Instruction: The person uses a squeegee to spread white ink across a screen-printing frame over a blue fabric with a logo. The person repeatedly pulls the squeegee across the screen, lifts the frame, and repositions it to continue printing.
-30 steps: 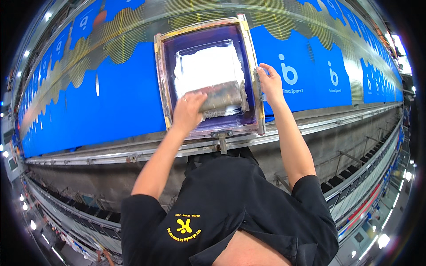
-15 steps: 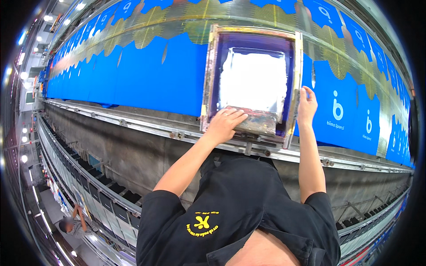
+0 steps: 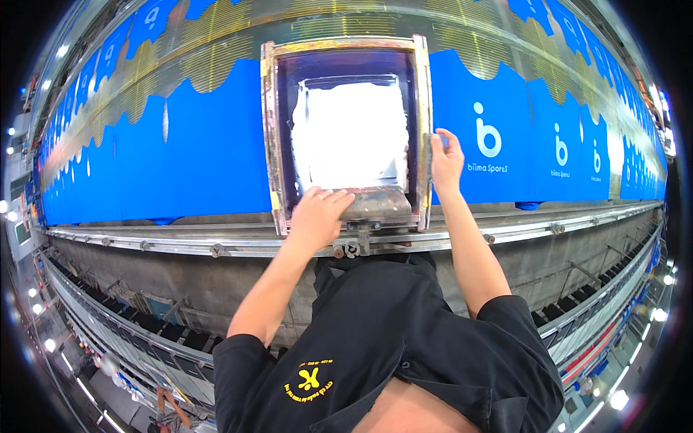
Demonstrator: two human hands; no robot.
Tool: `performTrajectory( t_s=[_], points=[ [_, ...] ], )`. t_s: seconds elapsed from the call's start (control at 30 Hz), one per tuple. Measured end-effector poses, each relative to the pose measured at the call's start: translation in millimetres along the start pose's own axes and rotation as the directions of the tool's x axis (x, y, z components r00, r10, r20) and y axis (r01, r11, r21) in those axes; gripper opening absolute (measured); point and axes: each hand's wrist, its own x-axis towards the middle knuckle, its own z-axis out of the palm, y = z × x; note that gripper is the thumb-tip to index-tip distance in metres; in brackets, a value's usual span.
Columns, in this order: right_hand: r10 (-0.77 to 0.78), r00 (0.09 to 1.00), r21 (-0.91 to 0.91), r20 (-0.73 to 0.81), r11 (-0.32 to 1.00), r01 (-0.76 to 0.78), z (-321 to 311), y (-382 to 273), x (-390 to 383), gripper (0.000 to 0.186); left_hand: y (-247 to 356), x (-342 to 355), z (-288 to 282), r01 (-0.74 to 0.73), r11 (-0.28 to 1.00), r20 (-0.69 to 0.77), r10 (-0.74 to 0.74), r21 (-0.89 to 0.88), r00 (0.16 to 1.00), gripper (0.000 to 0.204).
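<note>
A screen-printing frame (image 3: 422, 94) with worn, taped edges lies over blue fabric (image 3: 216, 151) in front of me. White ink (image 3: 350, 133) covers the middle of its dark mesh. At the near end, a wide squeegee (image 3: 379, 204) rests inside the frame. My left hand (image 3: 317, 216) grips the squeegee's left end, fingers laid over its top edge; its thumb is hidden. On the opposite side, my right hand (image 3: 447, 162) has its fingers curled at the frame's right edge.
A metal rail (image 3: 173, 242) with bolts and clamps runs along the table's near edge. Blue pieces with a white printed logo (image 3: 488, 130) lie to the right. Another long table (image 3: 144, 325) stands behind me; a co-worker's arms (image 3: 170, 404) show at lower left.
The view has turned, so the frame sits further left and straighter. Both hands keep their places on the squeegee and the frame. No clear shift of the frame against the fabric shows.
</note>
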Motion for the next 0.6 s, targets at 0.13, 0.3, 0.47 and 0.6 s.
performTrajectory(
  t_s=[0.13,0.3,0.47,0.6],
  points=[
    [-0.006,1.0,-0.171,0.008,0.985,0.007,-2,-2,-7,0.036,-20,34,-40,-0.018,0.999,-0.088,0.016,-0.028,0.996,0.056],
    [-0.007,0.999,-0.195,0.038,0.981,0.014,2,-2,-10,0.037,-66,121,-83,-0.01,0.999,-0.117,0.006,-0.032,0.993,0.041],
    [-0.034,0.999,-0.148,-0.014,0.988,0.032,9,7,-3,0.036,-101,196,-122,0.036,0.999,-0.058,-0.038,-0.034,0.998,0.034],
    [0.028,0.999,-0.135,0.026,0.991,-0.025,4,4,-3,0.036,-118,226,-132,0.14,0.989,0.089,-0.137,-0.035,0.987,0.035]
  ],
)
